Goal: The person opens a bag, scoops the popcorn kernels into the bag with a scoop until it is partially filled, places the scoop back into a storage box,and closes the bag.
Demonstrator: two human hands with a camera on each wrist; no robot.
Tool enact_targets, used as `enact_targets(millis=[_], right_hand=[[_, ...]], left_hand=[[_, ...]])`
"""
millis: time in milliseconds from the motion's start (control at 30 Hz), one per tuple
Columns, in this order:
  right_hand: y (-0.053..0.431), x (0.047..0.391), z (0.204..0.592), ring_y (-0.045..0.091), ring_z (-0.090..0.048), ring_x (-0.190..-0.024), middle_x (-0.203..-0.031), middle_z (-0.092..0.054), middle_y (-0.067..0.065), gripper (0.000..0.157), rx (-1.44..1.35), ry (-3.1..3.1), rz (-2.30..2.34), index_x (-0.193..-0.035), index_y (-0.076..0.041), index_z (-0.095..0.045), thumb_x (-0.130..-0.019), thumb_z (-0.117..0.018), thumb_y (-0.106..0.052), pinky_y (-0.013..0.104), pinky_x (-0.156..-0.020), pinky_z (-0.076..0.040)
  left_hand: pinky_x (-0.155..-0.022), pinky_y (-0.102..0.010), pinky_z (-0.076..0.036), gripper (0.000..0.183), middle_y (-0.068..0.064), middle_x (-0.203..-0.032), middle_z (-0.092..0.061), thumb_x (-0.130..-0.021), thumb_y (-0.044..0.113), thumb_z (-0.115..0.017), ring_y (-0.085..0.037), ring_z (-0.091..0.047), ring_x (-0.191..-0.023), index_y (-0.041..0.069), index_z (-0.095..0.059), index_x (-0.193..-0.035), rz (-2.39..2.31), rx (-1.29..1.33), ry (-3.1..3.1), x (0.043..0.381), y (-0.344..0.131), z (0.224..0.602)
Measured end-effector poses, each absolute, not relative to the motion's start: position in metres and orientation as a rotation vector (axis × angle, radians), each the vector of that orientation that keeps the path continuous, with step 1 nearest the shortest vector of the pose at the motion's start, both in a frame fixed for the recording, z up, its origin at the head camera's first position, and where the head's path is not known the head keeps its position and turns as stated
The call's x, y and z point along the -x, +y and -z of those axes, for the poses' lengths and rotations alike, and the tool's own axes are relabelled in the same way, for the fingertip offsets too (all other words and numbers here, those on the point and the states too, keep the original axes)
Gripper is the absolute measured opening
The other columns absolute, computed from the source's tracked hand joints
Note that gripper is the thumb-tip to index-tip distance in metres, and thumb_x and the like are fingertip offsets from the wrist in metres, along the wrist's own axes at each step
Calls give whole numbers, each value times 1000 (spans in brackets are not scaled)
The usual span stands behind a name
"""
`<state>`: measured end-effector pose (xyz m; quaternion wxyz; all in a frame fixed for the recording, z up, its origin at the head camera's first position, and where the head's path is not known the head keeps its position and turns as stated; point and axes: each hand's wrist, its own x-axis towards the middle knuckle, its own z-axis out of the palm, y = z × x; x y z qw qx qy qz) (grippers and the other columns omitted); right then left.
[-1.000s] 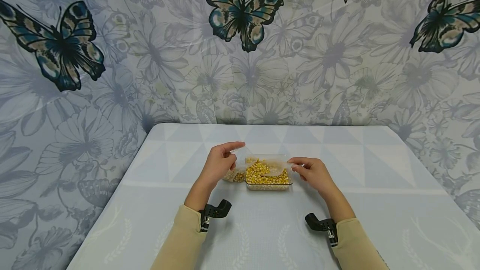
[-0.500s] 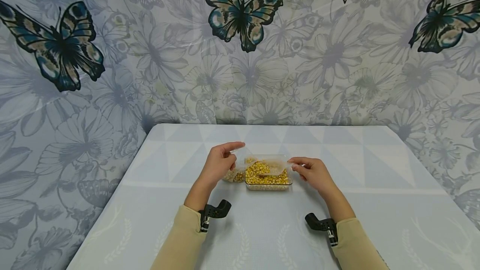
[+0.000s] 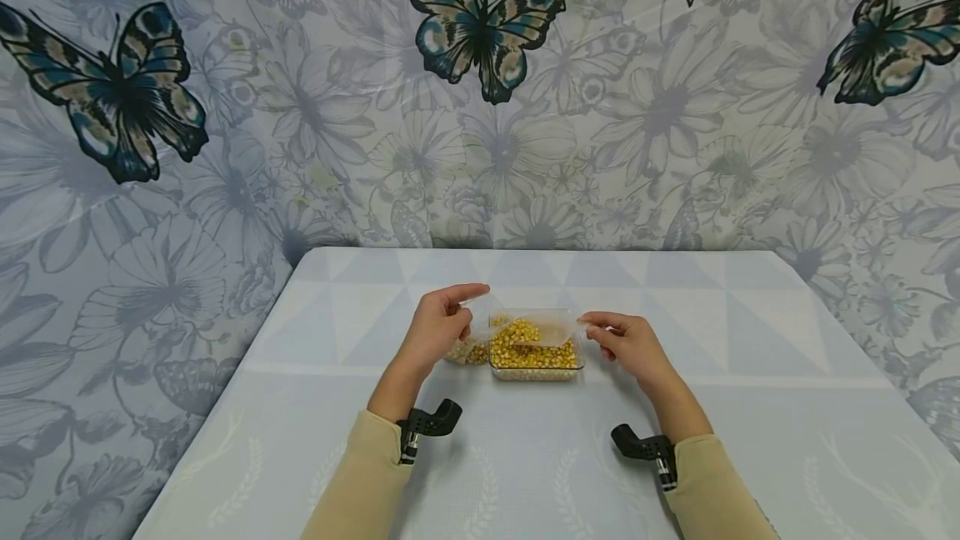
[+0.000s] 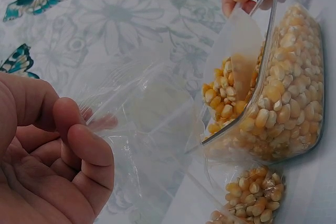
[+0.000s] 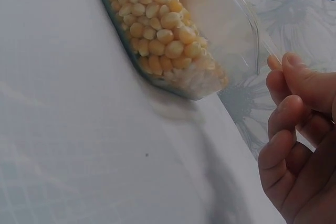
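Observation:
A clear rectangular container (image 3: 537, 375) of yellow corn kernels (image 3: 517, 354) stands on the table. To its left is a clear plastic bag (image 4: 128, 153) with kernels at its bottom. My left hand (image 3: 441, 323) pinches the bag's upper edge between thumb and fingers, index finger extended in the head view, and the bag's mouth spreads toward the container. My right hand (image 3: 626, 342) pinches the end of a translucent white plastic scoop (image 4: 247, 38) at the container's right rim. The scoop's broad part reaches into the container among the kernels, its lower edge hidden by them.
The pale table (image 3: 495, 457) runs back to a wall (image 3: 600, 148) with flower and butterfly prints. Black camera mounts sit on both wrists, the left mount (image 3: 435, 419) and the right mount (image 3: 641, 444) just above the table's front part.
The right hand has shifted slightly up and to the right, and the scoop has moved a little back and upward in the kernels. The left hand and the bag stay put.

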<state>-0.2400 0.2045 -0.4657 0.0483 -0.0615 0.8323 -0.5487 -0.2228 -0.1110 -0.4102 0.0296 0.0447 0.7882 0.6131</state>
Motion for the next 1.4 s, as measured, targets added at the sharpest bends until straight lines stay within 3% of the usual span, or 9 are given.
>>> enact_targets(millis=[100, 233, 333, 500, 567, 667, 800, 1167, 1400], right_hand=[[206, 241, 468, 11, -47, -59, -91, -67, 19, 30, 184, 2531, 1683, -126, -7, -69, -99, -62, -18, 27, -57, -41], [207, 242, 468, 11, -47, -60, -97, -68, 20, 31, 174, 2522, 1690, -126, -7, -69, -99, -62, -19, 29, -58, -42], [207, 241, 467, 11, -47, -60, -99, -68, 19, 31, 163, 2518, 1688, -127, -7, -69, -99, -62, -20, 29, -58, -42], [207, 240, 465, 11, -47, -61, -100, -68, 19, 31, 150, 2519, 1682, -127, -7, -68, -100, -61, -20, 30, -59, -42], [208, 240, 464, 11, -48, -62, -100, -68, 19, 32, 143, 2521, 1682, -127, -7, -68, -100, -61, -21, 30, -59, -43], [208, 240, 462, 11, -49, -63, -101, -69, 18, 31, 135, 2521, 1685, -127, -7, -68, -100, -60, -21, 31, -59, -43], [208, 239, 460, 11, -49, -63, -101, -68, 18, 32, 126, 2519, 1689, -127, -7, -68, -100, -60, -21, 31, -59, -43], [208, 237, 455, 11, -48, -63, -97, -66, 15, 32, 139, 2530, 1703, -127, -7, -68, -100, -60, -23, 30, -57, -41], [209, 236, 452, 12, -48, -63, -91, -65, 4, 32, 147, 2546, 1729, -127, -9, -68, -100, -61, -25, 29, -57, -40]], left_hand=[[-52, -27, -35, 49, -2, -66, -56, -92, 0, -48, -26, -51, -60, 22, -68, -131, -1886, -145, 2429, 223, -111, 410], [-53, -27, -36, 49, -1, -63, -55, -92, 0, -47, -45, -52, -69, 19, -67, -133, -1882, -143, 2423, 223, -111, 410], [-52, -26, -35, 49, -1, -63, -55, -92, 0, -47, -52, -52, -75, 20, -67, -132, -1880, -138, 2426, 223, -111, 409], [-51, -26, -34, 49, -2, -66, -56, -92, 0, -48, -38, -52, -64, 20, -68, -132, -1877, -145, 2435, 223, -111, 410], [-52, -26, -35, 49, -2, -66, -56, -92, 0, -48, -38, -53, -64, 21, -68, -131, -1877, -146, 2437, 223, -111, 410], [-52, -26, -35, 49, -2, -64, -55, -92, 0, -48, -51, -52, -74, 22, -68, -131, -1877, -146, 2436, 222, -110, 410], [-51, -26, -33, 50, -2, -64, -55, -92, 0, -48, -55, -51, -77, 24, -68, -130, -1880, -142, 2432, 221, -110, 409], [-51, -26, -33, 49, -2, -62, -55, -93, 0, -47, -56, -49, -78, 20, -67, -133, -1874, -147, 2431, 222, -110, 410], [-50, -27, -32, 50, -3, -60, -54, -92, 0, -48, -42, -50, -65, 28, -70, -128, -1873, -138, 2441, 222, -110, 410]])
